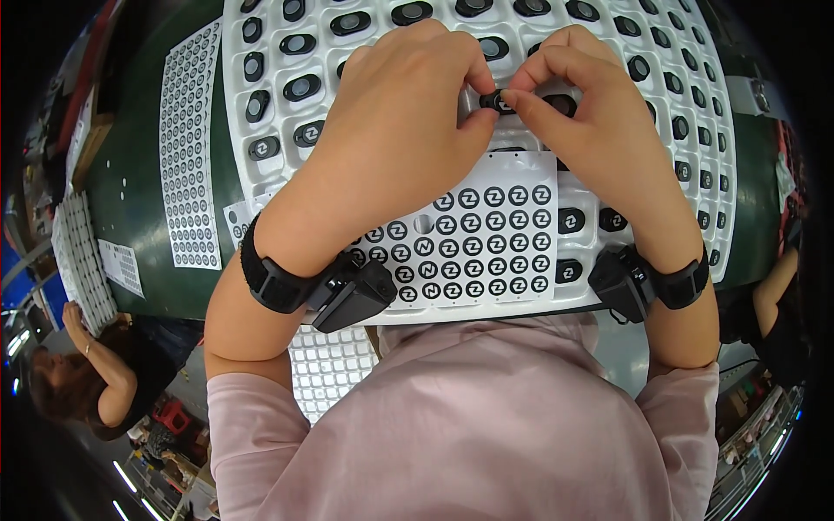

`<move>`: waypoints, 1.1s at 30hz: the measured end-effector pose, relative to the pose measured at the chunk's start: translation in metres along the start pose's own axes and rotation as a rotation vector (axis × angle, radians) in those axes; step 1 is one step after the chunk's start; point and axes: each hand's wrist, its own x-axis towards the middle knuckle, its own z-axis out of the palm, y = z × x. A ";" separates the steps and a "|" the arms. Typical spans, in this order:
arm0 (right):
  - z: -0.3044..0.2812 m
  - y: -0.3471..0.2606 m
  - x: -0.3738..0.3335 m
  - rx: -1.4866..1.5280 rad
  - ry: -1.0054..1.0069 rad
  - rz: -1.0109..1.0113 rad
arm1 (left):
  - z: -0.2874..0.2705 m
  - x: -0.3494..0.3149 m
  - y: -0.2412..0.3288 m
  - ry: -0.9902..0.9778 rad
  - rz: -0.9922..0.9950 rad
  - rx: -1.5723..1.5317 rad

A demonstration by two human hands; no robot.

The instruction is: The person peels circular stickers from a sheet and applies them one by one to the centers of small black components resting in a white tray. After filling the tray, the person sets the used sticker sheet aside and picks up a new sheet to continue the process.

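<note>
Currently, both bare hands meet over a large white moulded-plastic tray (234, 104), its pockets arranged in rows, with small black oval devices seated in them. Many of these, such as a plain-faced device (349, 23) near the far edge, show a bare grey oval on top; others, including a marked device (264, 148) at the left and another (570, 220) at the lower right, bear a round badge with a pale zigzag sign.

The black oval device in hand (495, 103) is above the tray's middle rows. The left hand (408, 113) pinches its left end between thumb and index finger. The right hand (591, 95) has its thumb on the device's right part, partly covering a white zigzag mark, with the index finger bent close by; whether those two fingers grip it I cannot tell.

Below the hands, a white sheet of round black-and-white stickers (482, 234) lies across the tray, partly under the left forearm. Each sticker repeats the zigzag sign inside a ring, and one spot shows a blank greyish disc. A longer white sticker sheet (191, 148) with similar rounds lies on the dark green tabletop (139, 200), left of the tray.
</note>
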 end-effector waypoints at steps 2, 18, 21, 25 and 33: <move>0.000 -0.001 -0.001 0.016 -0.005 0.026 | 0.004 -0.004 -0.003 0.156 0.246 0.000; -0.001 0.007 0.000 -0.093 0.021 -0.126 | -0.024 0.019 0.038 -0.309 -0.473 -0.002; -0.001 0.006 -0.001 -0.096 0.019 -0.105 | -0.023 0.019 0.037 -0.307 -0.464 -0.004; 0.001 0.003 0.001 -0.101 0.018 -0.106 | 0.004 0.000 -0.006 0.161 0.247 -0.052; 0.001 0.006 0.001 -0.120 0.034 -0.123 | -0.027 0.021 0.040 -0.343 -0.520 -0.012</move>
